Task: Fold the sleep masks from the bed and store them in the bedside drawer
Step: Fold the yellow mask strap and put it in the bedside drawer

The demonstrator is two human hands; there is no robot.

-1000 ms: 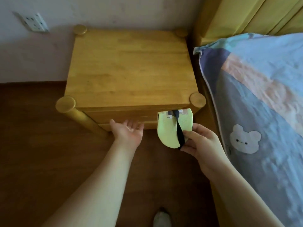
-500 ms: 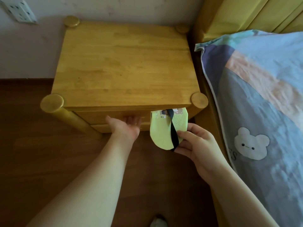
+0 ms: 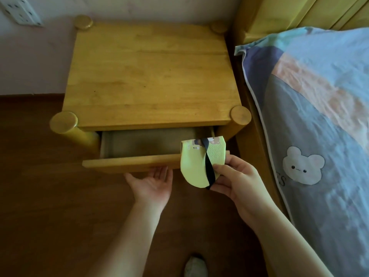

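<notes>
A pale green sleep mask [image 3: 196, 165], folded in half with a black strap across it, hangs upright from my right hand [image 3: 237, 181], which pinches its lower right edge. It is held over the right end of the drawer [image 3: 131, 162], which stands pulled out from the wooden bedside table [image 3: 149, 76]. The drawer's inside looks bare and dim. My left hand [image 3: 152, 183] is palm up under the drawer front, fingertips curled beneath its lower edge.
The bed [image 3: 319, 120] with a blue, grey and peach cover and a bear print fills the right side. A wall socket [image 3: 20, 11] sits at the top left. Dark wooden floor lies below, with my foot [image 3: 194, 266] at the bottom edge.
My left hand has pulled the drawer out from shut to open. The right hand keeps the folded mask at about the same place.
</notes>
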